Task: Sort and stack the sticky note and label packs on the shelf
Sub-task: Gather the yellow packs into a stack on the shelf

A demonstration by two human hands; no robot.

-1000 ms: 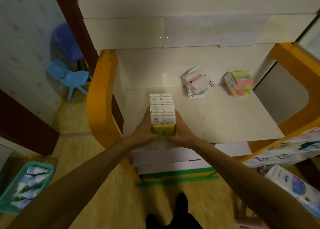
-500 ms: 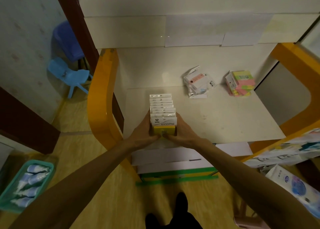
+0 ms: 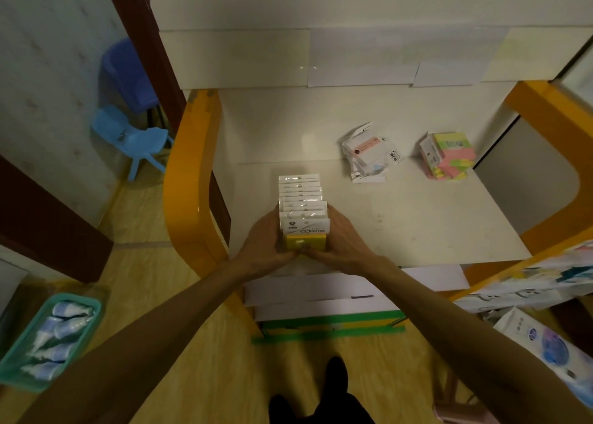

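A row of several white-and-yellow sticky note packs (image 3: 301, 199) stands on edge at the left of the white shelf (image 3: 417, 227), running front to back. The front pack (image 3: 305, 242) is yellow with a white "STICKNOTES" header. My left hand (image 3: 261, 245) presses flat against the row's left side and my right hand (image 3: 345, 243) against its right side, the heels of both hands meeting in front of the yellow pack. A loose pile of white label packs (image 3: 369, 155) lies at the back middle. A stack of pink, green and yellow note packs (image 3: 451, 160) sits at the back right.
Orange frame posts (image 3: 189, 179) flank the shelf on both sides. A teal basket of blue-white items (image 3: 48, 340) sits on the floor at the left, a blue child's chair (image 3: 128, 141) behind it. A printed pack (image 3: 552, 349) lies at the lower right.
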